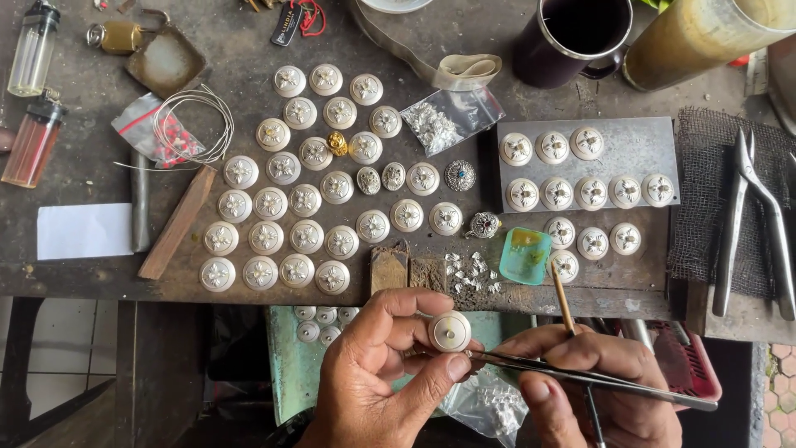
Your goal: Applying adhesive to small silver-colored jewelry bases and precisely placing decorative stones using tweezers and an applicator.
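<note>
My left hand point(377, 377) pinches a round white disc point(449, 331) between thumb and fingers, just below the workbench's front edge. My right hand point(593, 390) grips metal tweezers point(580, 377) whose tips touch the disc's lower rim; a thin wooden stick point(564, 300) rises from the same hand. Several white discs with silver flower centres point(303, 199) lie in rows on the bench above. More of them sit on a grey metal plate point(643, 145) at the right. Small loose silver pieces point(468, 272) lie near the bench edge.
A small green dish point(525, 255), a plastic bag of silver bits point(439, 124), a dark mug point(572, 37), a yellowish cylinder point(696, 33), pliers point(750, 216) on mesh cloth, two lighters point(33, 99), a wire coil point(191, 124), a padlock point(116, 35) and a wooden stick point(178, 222) crowd the bench.
</note>
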